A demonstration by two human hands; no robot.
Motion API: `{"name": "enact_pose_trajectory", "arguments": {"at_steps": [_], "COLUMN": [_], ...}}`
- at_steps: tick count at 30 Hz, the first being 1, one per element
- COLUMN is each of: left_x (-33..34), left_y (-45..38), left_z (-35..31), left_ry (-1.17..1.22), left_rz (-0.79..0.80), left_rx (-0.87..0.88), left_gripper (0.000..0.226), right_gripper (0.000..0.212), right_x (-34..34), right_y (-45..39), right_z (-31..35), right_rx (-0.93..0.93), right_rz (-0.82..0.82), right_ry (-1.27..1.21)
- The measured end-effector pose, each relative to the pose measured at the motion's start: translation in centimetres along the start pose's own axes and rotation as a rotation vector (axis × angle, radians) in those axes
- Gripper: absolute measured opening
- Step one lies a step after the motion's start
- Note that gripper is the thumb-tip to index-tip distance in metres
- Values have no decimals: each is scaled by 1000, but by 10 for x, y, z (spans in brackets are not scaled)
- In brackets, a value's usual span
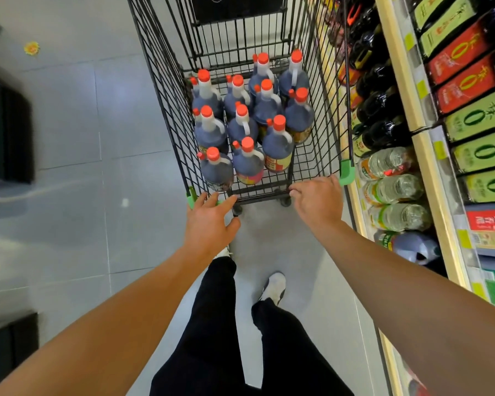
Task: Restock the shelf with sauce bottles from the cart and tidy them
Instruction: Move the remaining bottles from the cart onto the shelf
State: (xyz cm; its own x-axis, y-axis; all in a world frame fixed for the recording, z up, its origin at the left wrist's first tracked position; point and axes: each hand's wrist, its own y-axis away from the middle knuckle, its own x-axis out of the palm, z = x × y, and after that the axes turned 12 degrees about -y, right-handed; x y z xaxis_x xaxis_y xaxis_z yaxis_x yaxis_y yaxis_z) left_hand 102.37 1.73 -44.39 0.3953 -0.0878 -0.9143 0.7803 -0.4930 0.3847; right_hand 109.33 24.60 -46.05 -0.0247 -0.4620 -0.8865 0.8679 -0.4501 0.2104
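A black wire cart (323,115) stands in front of me in the aisle. Several dark sauce bottles (247,130) with red caps stand upright on its floor. My left hand (210,221) hovers at the cart's near left corner with fingers spread, holding nothing. My right hand (317,201) rests on the cart's near edge close to the green corner guard (347,172); its fingers curl over the rim. The shelf (429,155) runs along my right, stocked with dark bottles (380,110) and clear bottles (395,190).
Green and red labelled cartons (477,115) fill the upper shelf tier. A lone dark bottle (412,245) lies on the lower tier nearer me. My legs and white shoes (273,287) are behind the cart. Dark fixtures (6,132) stand at the left across the grey tiled floor.
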Motion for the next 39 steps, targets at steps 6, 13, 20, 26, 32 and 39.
{"name": "enact_pose_trajectory", "arguments": {"at_steps": [6,13,20,26,32,39], "left_x": [20,33,26,14,-5,-48], "left_y": [46,87,106,106,92,57], "left_z": [-26,-44,-49,-43,-25,-7], "left_ry": [7,56,134,171,126,11], "left_rz": [69,112,110,154,173,103], "left_rx": [-9,10,18,-5,24,106], "left_gripper": [50,48,42,40,44,36], "right_gripper": [20,22,23,23,23,23], "right_x": [-3,-5,-9,-6,-12,-28], "right_y": [50,97,124,136,126,99], "right_z": [-29,-46,-52,-53,-44,-14], "right_rx": [5,48,96,97,123,212], "right_rz": [41,79,130,165,233,289], "right_ry": [19,73,70,86,73,31]}}
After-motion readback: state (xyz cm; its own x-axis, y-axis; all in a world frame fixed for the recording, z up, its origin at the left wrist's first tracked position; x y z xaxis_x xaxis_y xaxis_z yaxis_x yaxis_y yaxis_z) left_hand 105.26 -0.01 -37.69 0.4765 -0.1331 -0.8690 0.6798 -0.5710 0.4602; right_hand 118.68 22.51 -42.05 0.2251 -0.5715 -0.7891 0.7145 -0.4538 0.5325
